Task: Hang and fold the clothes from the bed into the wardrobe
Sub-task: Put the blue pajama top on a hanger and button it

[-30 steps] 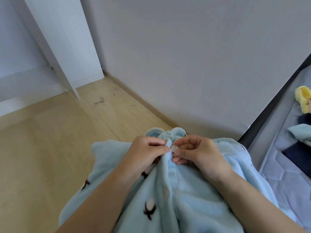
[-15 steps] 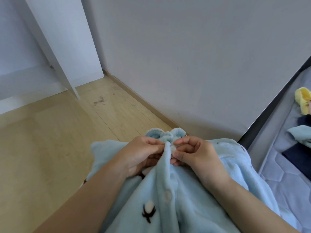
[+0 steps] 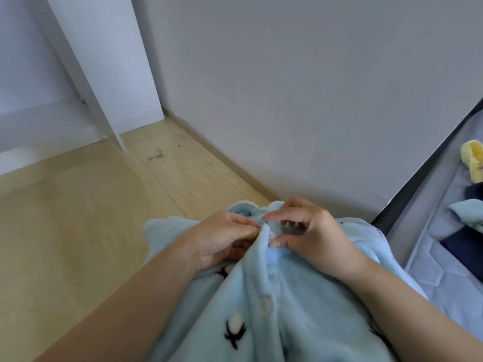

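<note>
Grey plaster wall [image 3: 300, 87]: fills the upper half ahead of me, meeting the floor along a wooden skirting.

Pale wooden plank floor [image 3: 65, 231]: left and centre, with a dark smudge near the corner.

White panelled wardrobe [image 3: 104, 61]: upper left, its side panel standing on the floor against the wall.

Light blue fleece pyjama top with small dark-and-white motifs [image 3: 287, 309]: draped in front of me at the lower centre, over the floor and just beside the bed, its buttoned front facing up and its scalloped collar pointing toward the wall.

Grey quilted mattress [image 3: 444, 270]: right edge, dark frame beside it, carrying a yellow fleece garment [image 3: 473, 160], a dark navy cloth [image 3: 465, 246] and another light blue piece [image 3: 467, 212].

My left hand [image 3: 222, 241]: fingers curled, pinching the left edge of the placket just under the collar.

My right hand [image 3: 305, 231]: forefinger and thumb bent toward each other around the top button, thumb tip touching the fabric beside it, remaining fingers curled loosely.

Round white top button [image 3: 271, 234]: between my two hands, at the placket edge.

Second white button [image 3: 265, 304]: lower on the placket, fastened.
</note>
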Available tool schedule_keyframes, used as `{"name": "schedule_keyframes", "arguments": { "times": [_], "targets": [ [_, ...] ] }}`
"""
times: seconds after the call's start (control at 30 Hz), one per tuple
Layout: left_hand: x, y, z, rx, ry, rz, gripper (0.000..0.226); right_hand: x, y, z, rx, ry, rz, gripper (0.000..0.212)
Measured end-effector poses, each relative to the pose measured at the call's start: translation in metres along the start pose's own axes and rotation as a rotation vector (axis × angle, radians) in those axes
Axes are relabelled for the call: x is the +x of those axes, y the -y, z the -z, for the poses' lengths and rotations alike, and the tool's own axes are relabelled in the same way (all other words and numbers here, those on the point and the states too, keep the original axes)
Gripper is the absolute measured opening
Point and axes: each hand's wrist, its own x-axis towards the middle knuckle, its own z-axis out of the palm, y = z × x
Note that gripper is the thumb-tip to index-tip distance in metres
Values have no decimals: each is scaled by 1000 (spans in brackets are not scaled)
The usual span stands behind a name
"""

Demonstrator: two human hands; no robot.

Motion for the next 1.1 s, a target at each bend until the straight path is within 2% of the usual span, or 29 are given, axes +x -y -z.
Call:
{"name": "schedule_keyframes", "arguments": {
  "times": [0.17,0.4,0.7,1.1],
  "targets": [
    [1,0,-1,-8,-14,-2,9,8,-3,3,8,68,43,34],
    [2,-2,0,37,7,4,8,13,-7,2,4,147,103,29],
    [4,-3,0,49,37,19,8,11,-11,1,18,126,123,24],
    [5,-3,1,52,63,18,14,10,-13,0,10,82,76,30]
  ]
}}
